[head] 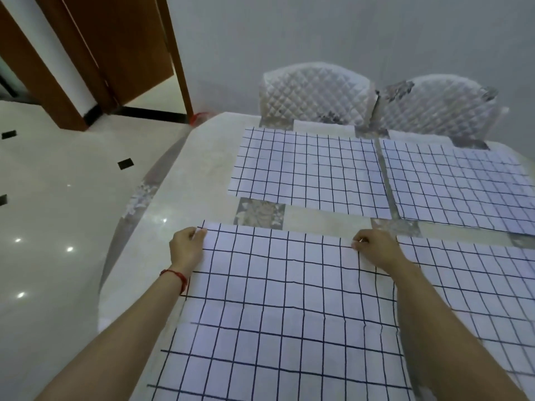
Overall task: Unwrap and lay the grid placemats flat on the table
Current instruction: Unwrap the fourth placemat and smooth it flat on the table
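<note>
Several white placemats with dark grid lines lie on the marble table (202, 157). The near left placemat (278, 314) is spread in front of me. My left hand (186, 246) pinches its far left corner. My right hand (373, 246) pinches its far edge close to the right corner. Both arms rest along its sides. A far left placemat (307, 172), a far right placemat (463, 183) and a near right placemat (477, 279) lie flat around it, with faint fold creases.
Two white quilted chairs (315, 94) (440, 105) stand at the table's far edge against a grey wall. The rounded table edge runs down the left, beside a glossy tiled floor (52, 198). A brown wooden door frame (121, 53) stands at the back left.
</note>
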Demonstrator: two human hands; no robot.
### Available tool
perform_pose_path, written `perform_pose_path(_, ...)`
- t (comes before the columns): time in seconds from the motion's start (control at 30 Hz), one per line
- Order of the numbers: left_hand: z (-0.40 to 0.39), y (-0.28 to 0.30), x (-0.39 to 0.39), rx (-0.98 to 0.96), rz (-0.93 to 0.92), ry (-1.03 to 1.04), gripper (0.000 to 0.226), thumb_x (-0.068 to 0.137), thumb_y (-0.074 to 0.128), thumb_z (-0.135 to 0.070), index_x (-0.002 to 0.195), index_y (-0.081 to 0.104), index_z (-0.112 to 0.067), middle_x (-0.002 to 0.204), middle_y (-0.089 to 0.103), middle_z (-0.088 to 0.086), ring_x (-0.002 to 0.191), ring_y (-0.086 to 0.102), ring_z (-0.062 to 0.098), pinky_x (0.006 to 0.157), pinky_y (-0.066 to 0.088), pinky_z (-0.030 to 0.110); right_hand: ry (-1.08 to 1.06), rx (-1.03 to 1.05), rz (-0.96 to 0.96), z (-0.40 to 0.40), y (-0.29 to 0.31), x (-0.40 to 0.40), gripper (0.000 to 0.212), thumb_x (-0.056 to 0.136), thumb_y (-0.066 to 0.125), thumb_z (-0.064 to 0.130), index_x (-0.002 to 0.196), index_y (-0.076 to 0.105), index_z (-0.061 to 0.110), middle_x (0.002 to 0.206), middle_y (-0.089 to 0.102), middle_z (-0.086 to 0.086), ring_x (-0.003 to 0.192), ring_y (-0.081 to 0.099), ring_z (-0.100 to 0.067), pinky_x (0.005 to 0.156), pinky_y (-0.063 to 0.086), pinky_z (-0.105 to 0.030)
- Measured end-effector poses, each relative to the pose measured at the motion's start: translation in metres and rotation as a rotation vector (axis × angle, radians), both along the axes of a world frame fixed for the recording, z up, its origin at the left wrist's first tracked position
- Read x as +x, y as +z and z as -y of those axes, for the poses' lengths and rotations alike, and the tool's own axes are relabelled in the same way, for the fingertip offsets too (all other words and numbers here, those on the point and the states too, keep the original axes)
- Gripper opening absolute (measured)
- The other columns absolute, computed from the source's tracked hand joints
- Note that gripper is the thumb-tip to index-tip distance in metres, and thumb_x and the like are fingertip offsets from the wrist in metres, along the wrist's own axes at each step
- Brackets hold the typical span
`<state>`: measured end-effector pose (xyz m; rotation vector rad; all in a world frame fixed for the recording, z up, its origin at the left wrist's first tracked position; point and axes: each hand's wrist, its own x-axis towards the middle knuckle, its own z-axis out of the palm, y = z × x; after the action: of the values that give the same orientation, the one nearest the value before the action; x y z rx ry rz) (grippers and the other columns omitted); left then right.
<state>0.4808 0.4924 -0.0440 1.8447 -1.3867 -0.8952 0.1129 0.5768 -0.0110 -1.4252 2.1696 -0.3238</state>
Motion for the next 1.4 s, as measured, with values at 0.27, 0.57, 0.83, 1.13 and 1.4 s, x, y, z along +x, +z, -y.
perform_pose_path(0.27, 0.017, -0.015, -0.010, 0.006, 0.032, -0.049, 0.047, 0.088, 0.055, -0.017, 0.050, 0.028, -0.016, 0.049, 0.027, 0.002, 0.051, 0.025, 0.017, 0.051, 0.020, 0.029, -0.103, -0.012, -0.081, 0.007, -0.023, -0.011, 0.015, 0.090, 0.051, 0.022, 0.088, 0.065, 0.016, 0.085, 0.061, -0.003, 0.079, 0.052, -0.018, 0.067, 0.037, -0.028)
perform_pose_path(0.57, 0.032, -0.027, -0.021, 0.056, 0.140, 0.018, 0.031, 0.087, 0.056, -0.033, 0.071, 0.063, -0.007, 0.069, 0.060, 0.011, 0.070, 0.054, 0.028, 0.062, 0.038, 0.029, -0.103, -0.061, -0.170, 0.018, -0.039, -0.023, 0.020, 0.092, 0.049, 0.020, 0.095, 0.066, 0.009, 0.097, 0.067, -0.010, 0.084, 0.056, -0.024, 0.064, 0.034, -0.027)
perform_pose_path(0.83, 0.040, -0.034, -0.024, 0.026, 0.203, 0.026, 0.028, 0.087, 0.056, -0.033, 0.080, 0.067, -0.008, 0.076, 0.063, 0.009, 0.077, 0.055, 0.027, 0.066, 0.039, 0.029, -0.087, -0.136, -0.219, 0.024, -0.051, -0.027, 0.021, 0.091, 0.052, 0.022, 0.092, 0.068, 0.008, 0.096, 0.063, -0.012, 0.084, 0.060, -0.031, 0.074, 0.050, -0.039)
perform_pose_path(1.13, 0.049, -0.035, -0.027, -0.001, 0.258, 0.027, 0.028, 0.087, 0.056, -0.035, 0.084, 0.067, -0.009, 0.076, 0.063, 0.006, 0.078, 0.056, 0.027, 0.065, 0.036, 0.028, -0.059, -0.225, -0.302, 0.032, -0.066, -0.036, 0.015, 0.086, 0.059, 0.015, 0.086, 0.068, 0.003, 0.088, 0.064, -0.017, 0.086, 0.058, -0.036, 0.079, 0.044, -0.049)
perform_pose_path(1.4, 0.034, -0.032, -0.043, -0.243, 0.507, -0.045, 0.036, 0.084, 0.063, -0.026, 0.114, 0.058, -0.008, 0.120, 0.055, 0.018, 0.111, 0.047, 0.036, 0.086, 0.040, 0.046, -0.199, -0.371, -0.322, 0.025, -0.066, -0.010, 0.040, 0.088, 0.045, 0.034, 0.106, 0.065, 0.004, 0.117, 0.058, -0.018, 0.117, 0.047, -0.037, 0.101, 0.027, -0.047)
